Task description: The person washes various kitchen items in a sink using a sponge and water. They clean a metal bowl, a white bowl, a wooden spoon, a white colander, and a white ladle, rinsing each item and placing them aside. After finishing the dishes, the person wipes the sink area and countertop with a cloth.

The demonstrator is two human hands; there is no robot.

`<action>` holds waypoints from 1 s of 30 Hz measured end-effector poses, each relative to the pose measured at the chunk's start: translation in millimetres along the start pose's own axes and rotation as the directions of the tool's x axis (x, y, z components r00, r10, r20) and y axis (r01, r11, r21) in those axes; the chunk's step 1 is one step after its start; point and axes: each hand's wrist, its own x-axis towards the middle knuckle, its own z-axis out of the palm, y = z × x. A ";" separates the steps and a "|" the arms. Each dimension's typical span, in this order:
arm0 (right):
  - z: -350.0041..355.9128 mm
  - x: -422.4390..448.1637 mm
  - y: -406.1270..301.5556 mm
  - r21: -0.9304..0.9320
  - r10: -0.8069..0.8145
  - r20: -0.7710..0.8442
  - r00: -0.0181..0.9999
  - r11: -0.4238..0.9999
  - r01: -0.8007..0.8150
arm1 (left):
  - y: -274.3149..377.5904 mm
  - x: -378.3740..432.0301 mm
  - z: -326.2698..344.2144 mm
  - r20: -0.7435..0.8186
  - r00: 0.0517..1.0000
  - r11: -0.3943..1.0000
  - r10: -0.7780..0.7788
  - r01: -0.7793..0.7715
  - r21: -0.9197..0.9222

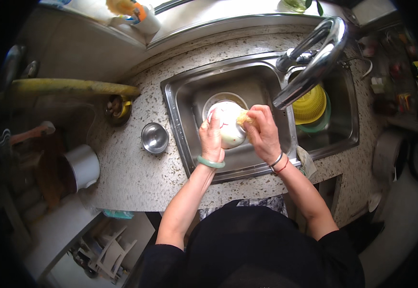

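My left hand (211,138) grips a white bowl (233,139) with red markings over the left basin of a stainless steel sink (187,90). The bowl's outer side faces up towards me. In my right hand (265,134) is a crumpled yellowish scrubber (243,117), pressed against the bowl's right side. Beneath the bowl, partly hidden by it, a translucent round container (227,95) sits in the basin.
A chrome faucet (313,68) arches over the sink's divider. The right basin holds a yellow colander (307,106) in a green bowl (320,124). A cloth (306,162) drapes over the front rim. Left on the speckled counter stand a small steel bowl (155,138) and a white pot (86,167).
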 end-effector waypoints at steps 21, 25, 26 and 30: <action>55.0 4.0 -7.1 0.477 0.526 0.508 0.682 0.488 -0.731 | 30.3 -31.7 -92.1 0.836 0.465 -0.394 0.291 -0.738 0.547; 122.5 4.9 2.5 0.373 0.461 0.400 0.792 0.708 -0.600 | 44.7 -34.6 -137.3 0.745 0.555 -0.410 0.368 -0.623 0.667; 137.4 8.2 -2.3 0.328 0.436 0.387 0.813 0.759 -0.563 | 52.7 -34.8 -146.0 0.724 0.567 -0.406 0.393 -0.600 0.690; 172.6 25.6 -37.2 0.270 0.359 0.400 0.843 0.833 -0.483 | 88.9 -41.0 -162.7 0.651 0.624 -0.448 0.431 -0.478 0.755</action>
